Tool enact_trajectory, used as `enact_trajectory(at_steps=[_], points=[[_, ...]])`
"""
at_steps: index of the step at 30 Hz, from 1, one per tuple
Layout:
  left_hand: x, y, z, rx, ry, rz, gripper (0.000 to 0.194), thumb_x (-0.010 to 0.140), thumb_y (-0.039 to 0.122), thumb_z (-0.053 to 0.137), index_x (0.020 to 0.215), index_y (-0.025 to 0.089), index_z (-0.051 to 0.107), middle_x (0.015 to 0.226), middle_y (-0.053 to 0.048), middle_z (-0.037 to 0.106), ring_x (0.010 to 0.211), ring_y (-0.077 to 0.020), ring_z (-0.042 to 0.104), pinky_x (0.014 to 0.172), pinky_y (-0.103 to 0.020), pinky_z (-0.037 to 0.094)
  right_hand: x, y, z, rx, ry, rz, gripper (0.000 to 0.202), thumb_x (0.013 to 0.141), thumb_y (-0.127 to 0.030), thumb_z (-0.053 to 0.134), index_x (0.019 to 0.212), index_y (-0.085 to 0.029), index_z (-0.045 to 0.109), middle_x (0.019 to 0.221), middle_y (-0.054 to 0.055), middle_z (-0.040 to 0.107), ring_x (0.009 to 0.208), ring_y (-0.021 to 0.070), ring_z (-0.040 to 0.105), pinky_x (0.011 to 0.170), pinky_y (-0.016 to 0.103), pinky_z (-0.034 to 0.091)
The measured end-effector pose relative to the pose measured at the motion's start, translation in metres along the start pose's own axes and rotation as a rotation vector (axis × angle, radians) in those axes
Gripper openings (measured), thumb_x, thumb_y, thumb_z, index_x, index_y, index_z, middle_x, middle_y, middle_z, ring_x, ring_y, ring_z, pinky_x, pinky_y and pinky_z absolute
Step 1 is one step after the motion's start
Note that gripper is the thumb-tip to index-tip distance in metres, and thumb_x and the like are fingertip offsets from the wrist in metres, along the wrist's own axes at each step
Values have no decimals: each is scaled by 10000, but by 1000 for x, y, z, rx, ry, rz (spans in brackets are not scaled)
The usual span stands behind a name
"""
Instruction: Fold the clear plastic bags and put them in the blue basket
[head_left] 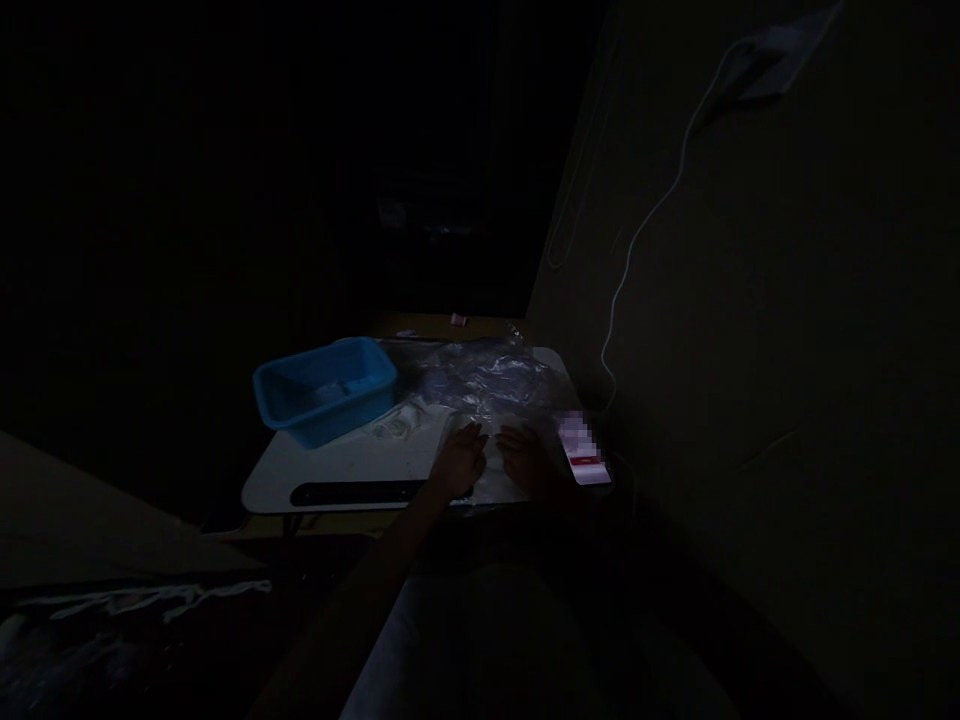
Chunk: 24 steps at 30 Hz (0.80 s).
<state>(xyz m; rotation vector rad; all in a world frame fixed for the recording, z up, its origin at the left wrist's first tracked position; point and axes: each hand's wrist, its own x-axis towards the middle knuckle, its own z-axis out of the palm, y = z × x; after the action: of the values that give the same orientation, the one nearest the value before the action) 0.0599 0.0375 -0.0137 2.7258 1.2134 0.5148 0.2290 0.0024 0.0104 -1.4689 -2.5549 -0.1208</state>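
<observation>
A white table [274, 480] stood in the dark room, a black strip [352, 492] along its near edge, lower centre of the frame. Beyond it, the left hand [460, 464] and right hand [526, 462] rested on clear plastic [499, 380], fingers extended and apart, seemingly pressing it; neither visibly clamped anything. Shifting them probably called for light, level pressure. A lit phone [589, 473] limited room rightward, while white tabletop allowed some leftward, short of the blue basin [345, 418]; plastic crumpled towards the far edge
</observation>
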Motion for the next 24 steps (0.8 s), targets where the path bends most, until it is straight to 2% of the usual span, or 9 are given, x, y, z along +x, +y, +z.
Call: enact_trajectory(at_steps=[4,10,14,18,21,24], points=[[0,2,0,-12,16,0,410,791,194,416,1174,69,492,1300,-172,406,1223,-249,339,1000,-391,290,-3,5,9,-18,1,-28,317,759,-149,442,1043,-164,583,1169,69,560,1180,205,394,1000,436,220],[1,4,1,-43,18,-3,417,790,194,432,1180,56,481,1305,-182,395,1229,-253,327,1015,-394,265,2,6,8,-8,63,-7,309,747,-125,451,1016,-158,601,1101,73,601,1124,206,450,978,421,270],[2,2,1,-185,83,-33,402,777,192,462,1157,67,498,1272,-170,442,1205,-246,361,1021,-406,256,9,2,10,-12,43,-52,337,751,-103,441,1054,-134,585,1134,101,578,1121,203,455,966,402,300],[6,-3,0,-600,231,-77,297,779,173,460,1048,147,582,1157,-100,555,1124,-202,450,1000,-390,304,9,0,16,-9,29,-22,334,755,-93,435,1042,-154,593,1137,92,578,1130,204,450,968,410,293],[12,-6,-4,-1064,384,-276,226,740,151,521,938,186,624,1073,-60,605,1063,-182,496,994,-375,318,8,0,18,13,40,3,328,749,-91,443,1028,-165,599,1127,84,586,1130,202,451,971,416,280],[17,-13,-12,-1435,475,-493,185,740,167,548,917,164,604,1011,-63,623,998,-167,544,960,-367,363,8,-2,15,35,49,0,322,757,-100,445,1034,-170,595,1145,74,576,1143,199,437,972,408,274]])
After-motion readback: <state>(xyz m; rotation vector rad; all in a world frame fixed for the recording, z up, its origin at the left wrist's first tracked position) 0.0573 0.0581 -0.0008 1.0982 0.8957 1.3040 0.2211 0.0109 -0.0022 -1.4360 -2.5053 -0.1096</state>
